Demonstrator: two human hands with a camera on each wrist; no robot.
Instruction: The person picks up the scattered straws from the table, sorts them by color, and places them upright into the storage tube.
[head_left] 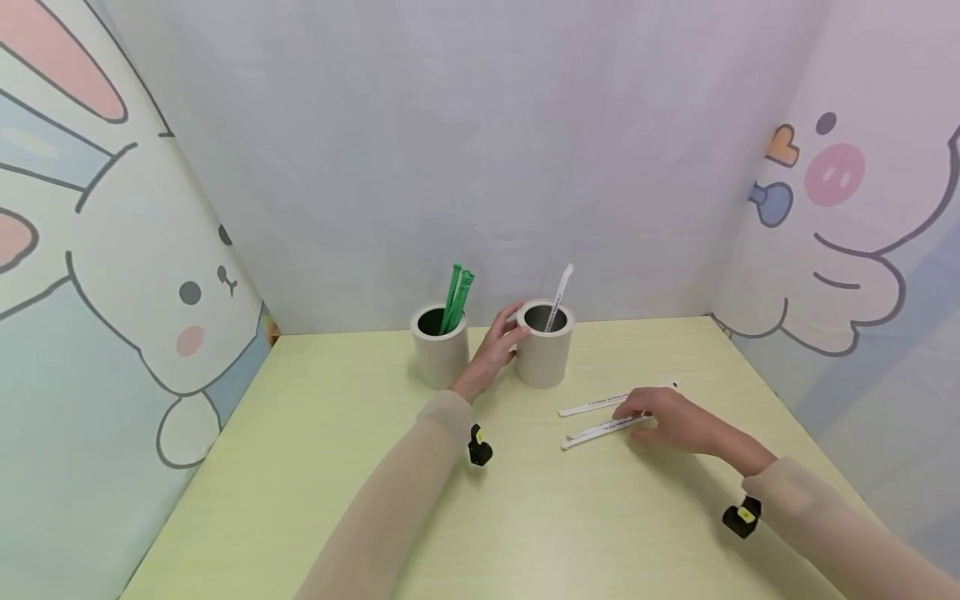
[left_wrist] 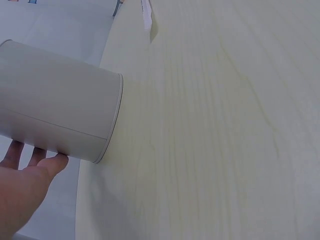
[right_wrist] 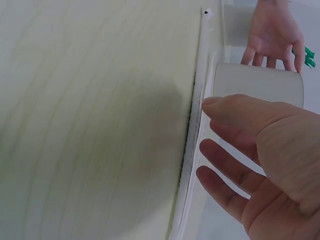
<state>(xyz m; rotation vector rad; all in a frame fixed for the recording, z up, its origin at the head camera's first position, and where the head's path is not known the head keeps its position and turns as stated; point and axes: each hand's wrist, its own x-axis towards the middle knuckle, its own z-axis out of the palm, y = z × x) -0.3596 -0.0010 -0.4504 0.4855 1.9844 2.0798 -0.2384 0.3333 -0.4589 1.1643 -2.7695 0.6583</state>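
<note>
My left hand (head_left: 492,352) rests against the left side of the right-hand cup (head_left: 542,362), a pale grey cylinder with one white wrapped straw (head_left: 558,297) leaning in it. In the left wrist view its fingertips touch the wall of this cup (left_wrist: 55,100). My right hand (head_left: 670,417) is low over white wrapped straws (head_left: 600,431) lying on the table, with another straw (head_left: 592,406) just behind. From the right wrist, the thumb of my right hand (right_wrist: 260,150) is at the edge of a straw (right_wrist: 192,125), and the fingers are apart, not pinching it.
A matching cup (head_left: 441,360) stands to the left with several green wrapped straws (head_left: 456,302) in it. The pale wooden table (head_left: 315,433) ends at a plain curtain (head_left: 480,167) behind. Cartoon-printed panels (head_left: 127,250) flank both sides.
</note>
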